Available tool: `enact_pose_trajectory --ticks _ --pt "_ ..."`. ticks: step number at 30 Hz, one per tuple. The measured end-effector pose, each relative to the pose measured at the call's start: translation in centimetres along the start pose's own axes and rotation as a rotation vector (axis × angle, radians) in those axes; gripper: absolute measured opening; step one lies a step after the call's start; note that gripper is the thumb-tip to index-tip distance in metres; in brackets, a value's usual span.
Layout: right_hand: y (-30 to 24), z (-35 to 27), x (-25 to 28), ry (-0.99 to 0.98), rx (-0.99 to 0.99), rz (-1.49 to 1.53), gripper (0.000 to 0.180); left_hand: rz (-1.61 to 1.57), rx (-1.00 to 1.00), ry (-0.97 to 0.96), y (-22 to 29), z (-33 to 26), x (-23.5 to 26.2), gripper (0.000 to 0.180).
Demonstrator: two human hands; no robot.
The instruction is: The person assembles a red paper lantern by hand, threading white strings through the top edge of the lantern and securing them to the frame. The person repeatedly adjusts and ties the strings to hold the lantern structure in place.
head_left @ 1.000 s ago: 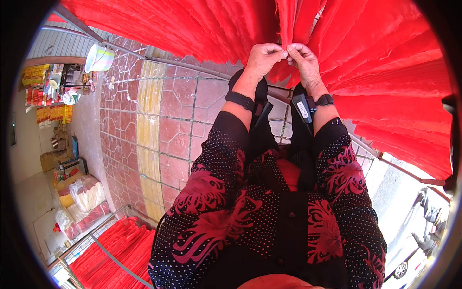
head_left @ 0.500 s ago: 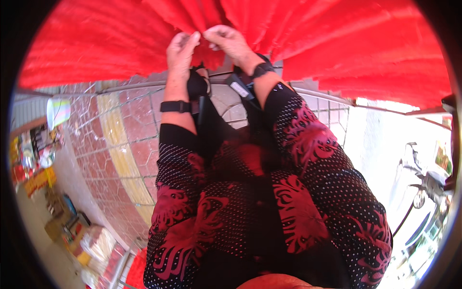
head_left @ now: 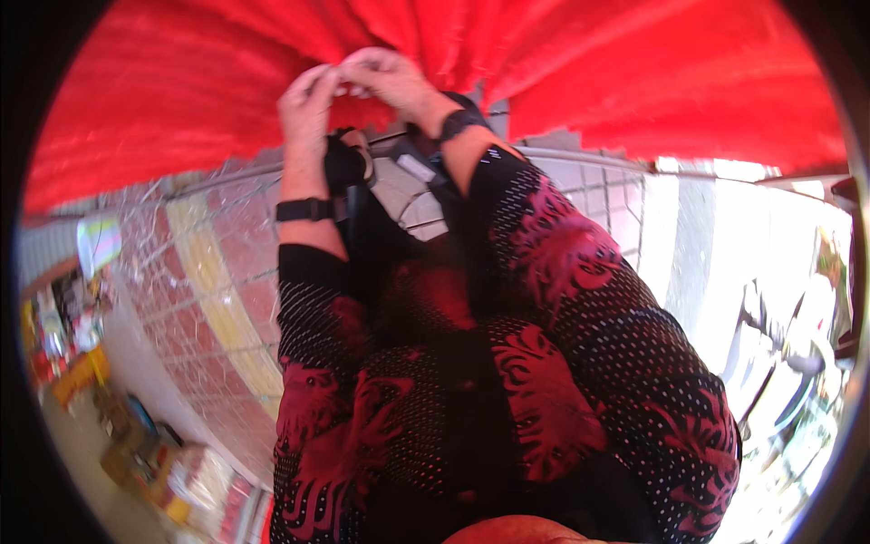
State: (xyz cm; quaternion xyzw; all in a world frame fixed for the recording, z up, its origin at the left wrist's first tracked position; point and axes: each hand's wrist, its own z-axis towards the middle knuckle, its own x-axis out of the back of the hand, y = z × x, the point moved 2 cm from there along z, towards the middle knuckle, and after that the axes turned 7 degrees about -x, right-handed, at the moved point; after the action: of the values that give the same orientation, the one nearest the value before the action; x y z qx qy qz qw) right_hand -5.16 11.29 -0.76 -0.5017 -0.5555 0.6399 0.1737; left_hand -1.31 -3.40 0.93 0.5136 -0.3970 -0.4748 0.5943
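A wide red cloth [head_left: 616,72] with a ragged near edge stretches across the top of the view, its folds running in toward my hands. My left hand [head_left: 308,104] is closed in a pinch on the cloth near its edge. Right beside it, my right hand [head_left: 391,82] also pinches, the fingertips of both hands meeting. The exact bit of cloth between the fingers is hidden. Each wrist wears a black band. Below the hands, part of the red cloth hangs down over my dark-clad legs.
A thin metal rail [head_left: 236,174] runs under the cloth's near edge. Tiled paving [head_left: 199,317] with a yellow strip lies at the left. Packages and boxes [head_left: 199,485] stand at the lower left. A parked two-wheeler [head_left: 797,354] is at the bright right side.
Both hands have shifted a little to the left in view, along with the body and background. They stay close together, still pinching at the cloth.
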Motion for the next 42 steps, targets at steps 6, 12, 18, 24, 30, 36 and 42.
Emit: enact_pose_trajectory --ticks 6,12,18,24,30,36,42 --pt "-0.3 0.3 -0.2 -0.018 -0.046 -0.028 0.015 -0.056 -0.057 -0.005 0.1 0.3 0.1 0.015" --pt "-0.2 0.3 -0.2 0.024 -0.07 -0.029 0.013 -0.181 -0.082 0.192 0.7 0.3 0.5 0.014" --pt "-0.1 0.2 -0.4 0.005 -0.083 -0.014 0.012 -0.125 -0.199 0.297 1.0 0.5 0.4 0.048" --pt "-0.2 0.0 -0.4 0.019 -0.074 -0.006 0.012 -0.094 -0.112 0.438 0.0 0.6 1.1 0.012" --pt "-0.6 -0.3 0.4 0.052 -0.066 0.149 0.008 -0.22 -0.166 0.693 0.3 0.2 2.8 0.009" --pt "-1.0 -0.5 0.9 0.052 -0.074 0.109 0.008 -0.211 -0.243 0.669 2.1 -0.6 2.7 0.019" --pt "-0.6 -0.5 0.6 0.034 -0.087 -0.005 0.01 -0.019 -0.203 0.329 3.1 -1.4 -0.1 0.019"
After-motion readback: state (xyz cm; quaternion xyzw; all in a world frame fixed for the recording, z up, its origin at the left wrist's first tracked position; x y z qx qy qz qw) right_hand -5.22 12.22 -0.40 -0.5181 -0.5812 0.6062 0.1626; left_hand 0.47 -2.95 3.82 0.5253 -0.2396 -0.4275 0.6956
